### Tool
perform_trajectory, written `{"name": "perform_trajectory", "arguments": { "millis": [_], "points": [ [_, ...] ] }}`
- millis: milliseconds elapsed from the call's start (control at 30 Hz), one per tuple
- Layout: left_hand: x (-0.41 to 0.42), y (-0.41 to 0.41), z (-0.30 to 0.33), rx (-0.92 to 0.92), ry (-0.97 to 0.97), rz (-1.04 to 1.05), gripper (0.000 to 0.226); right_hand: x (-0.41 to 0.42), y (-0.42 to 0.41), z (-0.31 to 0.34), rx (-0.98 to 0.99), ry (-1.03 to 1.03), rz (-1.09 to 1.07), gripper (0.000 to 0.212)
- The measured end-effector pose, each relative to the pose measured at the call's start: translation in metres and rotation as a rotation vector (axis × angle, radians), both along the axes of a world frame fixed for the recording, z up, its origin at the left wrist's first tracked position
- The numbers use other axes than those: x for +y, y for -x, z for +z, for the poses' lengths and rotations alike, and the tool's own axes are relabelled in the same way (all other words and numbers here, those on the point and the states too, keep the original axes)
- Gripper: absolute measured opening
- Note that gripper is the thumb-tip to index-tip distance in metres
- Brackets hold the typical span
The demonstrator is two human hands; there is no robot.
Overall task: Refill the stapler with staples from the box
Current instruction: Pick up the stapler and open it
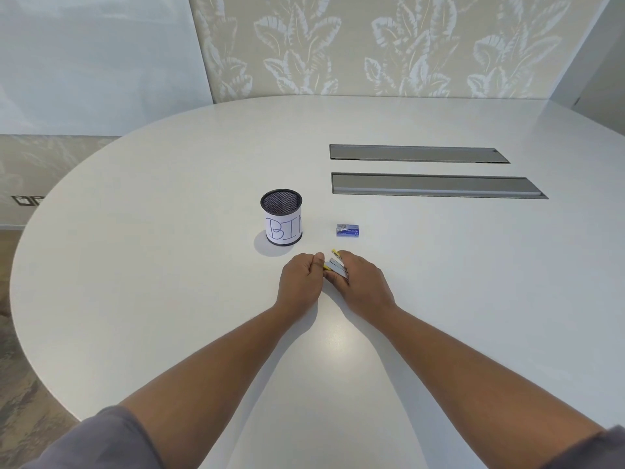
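Note:
A small stapler, grey metal with yellow parts, lies between both hands near the middle of the white table. My right hand wraps around its right side and holds it. My left hand is closed, its fingertips pinching the stapler's yellow left end. The stapler seems to be hinged apart, with a yellow tip sticking up behind it; most of it is hidden by my fingers. A small blue staple box lies shut on the table, a short way beyond my right hand.
A black mesh cup with a white paper label reading "BIN" stands just beyond my left hand. Two long grey cable slots are set into the tabletop farther back on the right. A patterned wall rises behind the table.

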State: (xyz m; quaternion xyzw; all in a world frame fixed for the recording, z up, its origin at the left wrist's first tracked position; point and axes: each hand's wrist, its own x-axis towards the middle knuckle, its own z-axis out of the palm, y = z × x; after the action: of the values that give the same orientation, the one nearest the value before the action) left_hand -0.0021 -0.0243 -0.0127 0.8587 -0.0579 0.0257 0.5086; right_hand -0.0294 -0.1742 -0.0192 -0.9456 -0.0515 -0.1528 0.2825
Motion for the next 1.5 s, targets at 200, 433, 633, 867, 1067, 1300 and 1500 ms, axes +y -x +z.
{"name": "perform_trajectory", "arguments": {
  "millis": [200,433,633,867,1067,1300,1500],
  "points": [
    [0.0,0.0,-0.001,0.003,0.012,0.006,0.046,0.0,-0.001,0.0,0.01,0.004,-0.011,0.059],
    [0.002,0.001,0.0,0.011,0.068,-0.015,0.044,0.003,-0.003,0.005,0.022,0.03,-0.046,0.051],
    [0.001,0.001,0.001,0.037,0.094,-0.046,0.042,0.004,-0.01,0.019,0.138,0.059,-0.034,0.043],
    [0.002,0.003,0.005,0.027,0.107,-0.074,0.042,0.001,-0.012,0.022,0.198,0.076,0.013,0.042],
    [0.004,0.005,0.006,0.03,0.126,-0.075,0.043,0.002,-0.01,0.02,0.147,0.07,0.075,0.046],
    [0.003,0.005,0.008,0.038,0.134,-0.069,0.041,0.002,-0.011,0.017,0.136,0.053,0.068,0.044],
    [0.004,0.005,0.007,0.041,0.133,-0.066,0.041,0.0,-0.014,0.016,0.16,0.057,0.077,0.045]
  ]
}}
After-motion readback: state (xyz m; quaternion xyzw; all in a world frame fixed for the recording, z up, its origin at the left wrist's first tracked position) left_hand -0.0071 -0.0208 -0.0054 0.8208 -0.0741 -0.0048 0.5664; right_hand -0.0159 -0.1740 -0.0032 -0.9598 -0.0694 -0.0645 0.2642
